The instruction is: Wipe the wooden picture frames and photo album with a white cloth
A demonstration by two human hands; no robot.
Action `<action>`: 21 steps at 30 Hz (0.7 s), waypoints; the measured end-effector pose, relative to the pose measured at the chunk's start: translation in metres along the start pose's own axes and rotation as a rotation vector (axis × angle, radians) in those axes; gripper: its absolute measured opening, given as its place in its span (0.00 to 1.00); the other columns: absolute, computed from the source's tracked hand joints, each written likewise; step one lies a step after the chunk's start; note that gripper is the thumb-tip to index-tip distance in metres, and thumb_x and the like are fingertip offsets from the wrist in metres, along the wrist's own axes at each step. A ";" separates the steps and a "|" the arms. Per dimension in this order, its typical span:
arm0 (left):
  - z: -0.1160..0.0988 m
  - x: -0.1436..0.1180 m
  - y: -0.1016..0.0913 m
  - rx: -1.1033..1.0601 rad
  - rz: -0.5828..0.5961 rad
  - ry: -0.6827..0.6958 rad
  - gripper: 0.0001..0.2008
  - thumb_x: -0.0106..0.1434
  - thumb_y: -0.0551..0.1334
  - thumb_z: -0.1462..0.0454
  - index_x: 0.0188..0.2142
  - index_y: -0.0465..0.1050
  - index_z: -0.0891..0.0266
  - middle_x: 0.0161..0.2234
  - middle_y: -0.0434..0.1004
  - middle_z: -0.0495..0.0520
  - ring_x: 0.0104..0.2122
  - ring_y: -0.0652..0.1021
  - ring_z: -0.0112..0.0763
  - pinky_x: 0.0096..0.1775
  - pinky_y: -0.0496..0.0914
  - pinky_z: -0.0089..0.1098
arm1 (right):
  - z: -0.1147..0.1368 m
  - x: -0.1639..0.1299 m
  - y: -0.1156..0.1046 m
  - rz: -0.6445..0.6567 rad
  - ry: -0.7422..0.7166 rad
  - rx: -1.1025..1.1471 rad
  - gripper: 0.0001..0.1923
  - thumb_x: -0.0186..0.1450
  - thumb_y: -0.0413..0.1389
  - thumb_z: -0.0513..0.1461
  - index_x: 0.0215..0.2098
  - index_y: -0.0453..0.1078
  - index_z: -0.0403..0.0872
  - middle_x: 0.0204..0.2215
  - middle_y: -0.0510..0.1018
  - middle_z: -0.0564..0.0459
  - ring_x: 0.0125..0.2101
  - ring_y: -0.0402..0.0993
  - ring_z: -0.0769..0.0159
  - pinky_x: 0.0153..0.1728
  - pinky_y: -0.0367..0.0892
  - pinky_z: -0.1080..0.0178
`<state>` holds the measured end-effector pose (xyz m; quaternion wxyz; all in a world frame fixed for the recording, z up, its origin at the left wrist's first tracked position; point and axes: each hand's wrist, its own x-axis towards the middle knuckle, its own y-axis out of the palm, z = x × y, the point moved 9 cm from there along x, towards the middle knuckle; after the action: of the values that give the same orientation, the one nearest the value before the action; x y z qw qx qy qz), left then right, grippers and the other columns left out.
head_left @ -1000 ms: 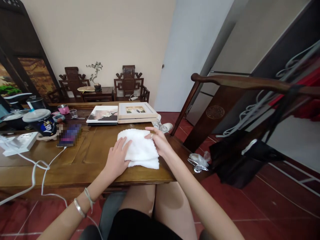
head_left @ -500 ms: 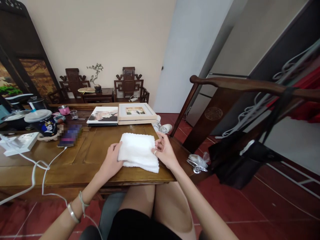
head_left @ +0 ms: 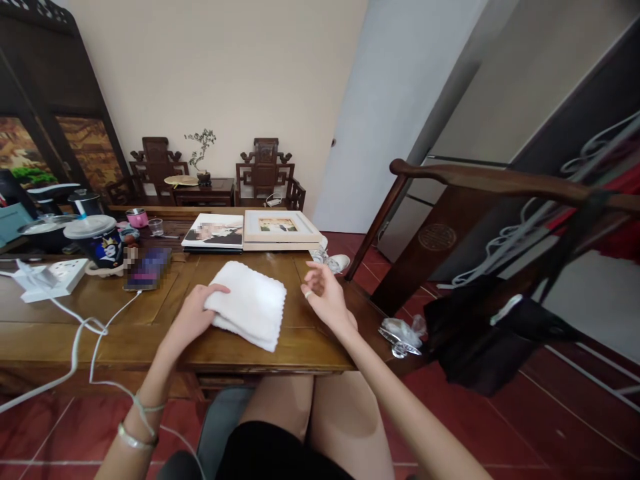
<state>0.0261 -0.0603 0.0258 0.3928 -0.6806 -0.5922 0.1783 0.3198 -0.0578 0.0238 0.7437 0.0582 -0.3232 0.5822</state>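
Observation:
A folded white towel (head_left: 253, 301) with a scalloped edge lies turned at an angle on the wooden table (head_left: 210, 357). My left hand (head_left: 197, 310) grips its left edge, thumb on top and the other fingers partly hidden by the cloth. To the right of the towel, apart from it, my right hand (head_left: 327, 297) hovers near the table's right end. Its fingers are loosely bent and spread, a ring on one of them, with nothing between them.
Behind the towel lie a photo album (head_left: 215, 232) and a framed picture (head_left: 280, 230). On the left are a lidded cup (head_left: 103, 243), a phone (head_left: 149, 269) on a white cable, and a power strip (head_left: 63, 279). A wooden chair (head_left: 435, 230) stands right.
The towel has shifted left and turned at an angle, drawn along by my left hand. My right hand has come off its right edge. The view has swung slightly left.

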 end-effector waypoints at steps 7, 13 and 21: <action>0.048 -0.010 -0.041 0.053 0.020 -0.084 0.28 0.50 0.56 0.67 0.52 0.75 0.58 0.49 0.74 0.56 0.51 0.74 0.46 0.58 0.64 0.43 | 0.050 0.064 0.114 0.357 -0.218 -0.289 0.14 0.59 0.49 0.29 0.39 0.70 0.47 0.34 0.74 0.50 0.38 0.70 0.60 0.42 0.65 0.58; 0.039 -0.020 -0.032 -0.291 0.403 -0.235 0.29 0.60 0.63 0.49 0.59 0.70 0.51 0.60 0.70 0.53 0.58 0.71 0.46 0.56 0.67 0.39 | 0.047 0.073 0.184 0.578 -0.100 -0.485 0.12 0.70 0.49 0.42 0.46 0.70 0.45 0.45 0.76 0.43 0.47 0.69 0.55 0.45 0.62 0.57; 0.115 0.115 -0.062 -0.913 -0.470 -0.731 0.13 0.54 0.70 0.75 0.37 0.71 0.66 0.32 0.74 0.55 0.35 0.78 0.36 0.34 0.73 0.29 | 0.033 0.041 0.186 0.657 0.018 -0.618 0.27 0.73 0.40 0.53 0.41 0.71 0.43 0.43 0.80 0.36 0.45 0.74 0.49 0.44 0.62 0.55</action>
<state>-0.0700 0.0849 0.0254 -0.1363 -0.5266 -0.8383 0.0377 0.1424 0.0190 0.0182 0.5047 -0.2776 -0.4768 0.6640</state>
